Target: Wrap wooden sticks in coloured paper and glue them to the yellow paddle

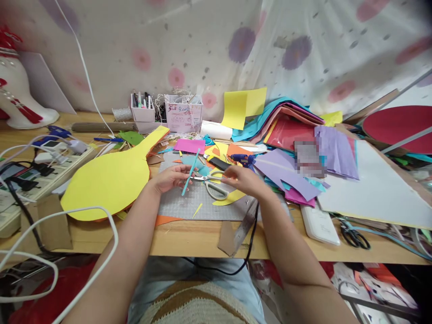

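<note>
My left hand [170,177] rests on a grey cutting mat [182,207], its fingers pinched on a thin teal paper strip [191,172] that stands slanted. My right hand [245,180] lies opposite, its curled fingers closed on the upper handle loop of cream-handled scissors [213,185]. The scissors lie on the mat with their blades pointing at the strip. Teal and yellow paper scraps [232,197] lie around both hands.
A large yellow paddle-shaped paper [111,180] lies to the left, beside a power strip [40,175] with cables. A blue glue gun [241,158], stacked coloured papers [290,121], a white board [371,189], a metal ruler [243,229] and black scissors [353,234] crowd the right.
</note>
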### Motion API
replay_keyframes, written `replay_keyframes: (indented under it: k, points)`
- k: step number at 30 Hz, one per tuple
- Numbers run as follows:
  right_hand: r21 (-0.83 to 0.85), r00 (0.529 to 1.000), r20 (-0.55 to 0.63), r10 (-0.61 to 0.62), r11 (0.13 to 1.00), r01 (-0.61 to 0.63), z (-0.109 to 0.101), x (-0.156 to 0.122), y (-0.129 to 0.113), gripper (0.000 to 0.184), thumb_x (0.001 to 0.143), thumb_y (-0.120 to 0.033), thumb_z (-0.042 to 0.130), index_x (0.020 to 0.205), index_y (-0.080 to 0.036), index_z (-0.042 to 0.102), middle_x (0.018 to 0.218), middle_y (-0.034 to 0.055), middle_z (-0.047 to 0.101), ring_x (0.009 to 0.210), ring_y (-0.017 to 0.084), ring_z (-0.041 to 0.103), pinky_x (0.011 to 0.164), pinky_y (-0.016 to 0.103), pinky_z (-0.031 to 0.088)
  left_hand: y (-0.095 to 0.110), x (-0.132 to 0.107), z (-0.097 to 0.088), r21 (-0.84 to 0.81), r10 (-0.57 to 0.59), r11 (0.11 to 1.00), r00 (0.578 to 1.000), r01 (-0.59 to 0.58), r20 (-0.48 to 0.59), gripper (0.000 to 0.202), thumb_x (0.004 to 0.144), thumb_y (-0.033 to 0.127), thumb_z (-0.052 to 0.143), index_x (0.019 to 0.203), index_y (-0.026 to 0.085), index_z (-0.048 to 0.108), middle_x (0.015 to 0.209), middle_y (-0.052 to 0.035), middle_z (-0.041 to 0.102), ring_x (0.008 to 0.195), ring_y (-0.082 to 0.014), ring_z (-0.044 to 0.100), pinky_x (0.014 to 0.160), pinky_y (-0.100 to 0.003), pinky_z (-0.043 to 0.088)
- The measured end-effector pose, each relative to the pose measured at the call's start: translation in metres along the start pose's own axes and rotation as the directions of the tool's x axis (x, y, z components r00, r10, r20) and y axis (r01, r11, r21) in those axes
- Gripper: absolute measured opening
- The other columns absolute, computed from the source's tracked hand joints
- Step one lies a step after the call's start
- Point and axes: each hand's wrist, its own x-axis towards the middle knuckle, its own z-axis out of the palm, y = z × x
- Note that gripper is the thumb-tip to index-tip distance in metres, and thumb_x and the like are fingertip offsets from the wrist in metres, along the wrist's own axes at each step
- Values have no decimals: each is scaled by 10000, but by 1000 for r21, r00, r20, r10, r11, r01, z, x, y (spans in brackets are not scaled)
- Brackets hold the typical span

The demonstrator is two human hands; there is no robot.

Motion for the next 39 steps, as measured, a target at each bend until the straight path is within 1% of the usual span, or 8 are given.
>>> replay_keyframes:
  k: [3, 6, 13, 18, 22, 25, 28, 39]
  points:
    - [-114, 949, 126, 288, 955, -275, -24, -19, 26, 448, 738, -611, 449, 736, -187, 593, 703, 42, 636, 633, 155, 554, 562, 248, 357, 1, 1, 5, -12, 15, 1000, 996, -16, -86, 390, 687, 130, 620, 1074, 160, 577, 812, -42, 627, 631, -95, 582, 508, -189, 469]
    - [-211, 900, -66, 431, 875, -435, -30, -21, 50, 488, 685, -634, 489, 814, -175, 595, 800, 77, 647, 708, 197, 567, 595, 272, 369, 1, 2, 10, -11, 26, 1000, 991, -28, -135, 395, 688, 118, 616, 1079, 155, 575, 779, -35, 631, 597, -83, 569, 487, -180, 461]
    - [-34, 895, -210, 394, 912, -409, 5, 20, 66, 456, 718, -549, 503, 867, -135, 623, 890, 130, 643, 841, 236, 575, 665, 285, 398, -5, 6, 13, -33, 71, 996, 978, -79, -197, 405, 640, 136, 676, 1038, 163, 603, 811, -39, 645, 611, -88, 578, 494, -191, 469]
    - [363, 822, -382, 423, 886, -288, 7, 13, 62, 532, 692, -599, 499, 908, -128, 618, 819, 109, 642, 743, 217, 577, 615, 300, 415, -7, 12, 15, -27, 198, 973, 894, -227, -401, 399, 555, 159, 745, 940, 133, 641, 812, -47, 646, 628, -106, 597, 537, -226, 487]
    - [653, 910, -295, 291, 757, -31, -8, 2, 41, 527, 714, -589, 500, 923, -117, 604, 717, 68, 614, 565, 118, 519, 529, 244, 397, -5, 15, 18, -66, 218, 951, 804, -304, -553, 354, 519, 123, 755, 857, 107, 649, 773, -43, 646, 610, -105, 595, 547, -228, 489]
    - [669, 992, -72, 107, 743, -32, -13, 1, 19, 480, 706, -587, 523, 790, -126, 622, 545, 11, 537, 471, 85, 449, 462, 219, 344, -4, 14, 18, -78, 205, 948, 778, -309, -594, 338, 536, 108, 742, 860, 110, 646, 752, -31, 645, 605, -96, 590, 545, -215, 486]
    - [605, 996, 88, 11, 794, -62, -6, 5, 2, 468, 673, -588, 560, 744, -130, 622, 490, -17, 491, 435, 73, 417, 445, 217, 331, -4, 14, 16, -79, 194, 951, 776, -298, -600, 338, 554, 113, 735, 880, 118, 647, 760, -27, 648, 616, -91, 591, 553, -205, 486]
    - [491, 990, 88, 107, 861, -136, 24, 7, -7, 481, 653, -628, 538, 684, -151, 594, 484, -31, 471, 453, 83, 430, 470, 218, 350, -3, 15, 19, -86, 207, 943, 770, -321, -604, 320, 559, 109, 729, 871, 124, 657, 773, -23, 648, 612, -85, 587, 577, -217, 480]
